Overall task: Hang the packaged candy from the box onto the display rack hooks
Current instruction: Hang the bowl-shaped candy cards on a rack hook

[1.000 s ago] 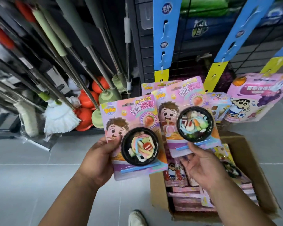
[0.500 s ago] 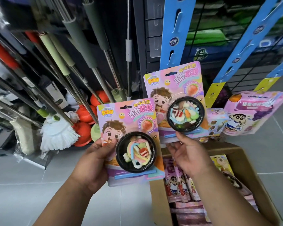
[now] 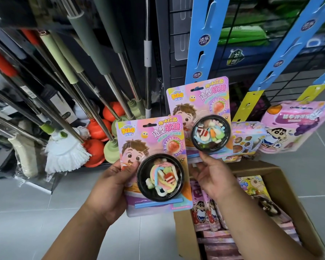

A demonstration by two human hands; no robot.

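— Two packs in play. How will they handle?
— Light, I'd judge: stiff card, with a brittle-looking clear blister over the bowl. My left hand (image 3: pixel 109 186) grips the near candy pack (image 3: pixel 150 139) by its left side, thumb on the front.
— And the other?
— The far candy pack (image 3: pixel 204 94) is pinched at its bottom edge by my right hand (image 3: pixel 212 179), raised before the blue hook strip (image 3: pixel 210 53), above the box (image 3: pixel 296 209). Best to hold card, not blister, and leave the top slot free.

You have one view only: the wide-angle camera on your head looks forward and steeply down, close over your left hand (image 3: pixel 109 186) and right hand (image 3: pixel 216 181). The cardboard box (image 3: pixel 184 241) sits lower right, and the blue hanging strips (image 3: pixel 204 40) lean in above.
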